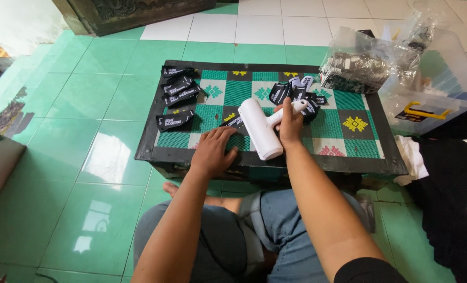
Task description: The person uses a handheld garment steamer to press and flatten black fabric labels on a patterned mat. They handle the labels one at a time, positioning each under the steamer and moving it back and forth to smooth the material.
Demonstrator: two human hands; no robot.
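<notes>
1. We see the right hand point(290, 124) wrapped around the handle of a white lint roller point(262, 127), fingers curled tight.
2. The left hand point(212, 152) lies flat on the low table point(275, 162), fingers together, pressing a black label point(234, 122) at their tips.
3. More black labels point(178, 89) lie well beyond the left fingertips.

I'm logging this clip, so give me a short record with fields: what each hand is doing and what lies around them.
left hand: flat on a black label on the low table
right hand: grips the handle of a white roller tool
label piles: one far left, one behind the tool
right of table: clear plastic box, bag of labels
</notes>
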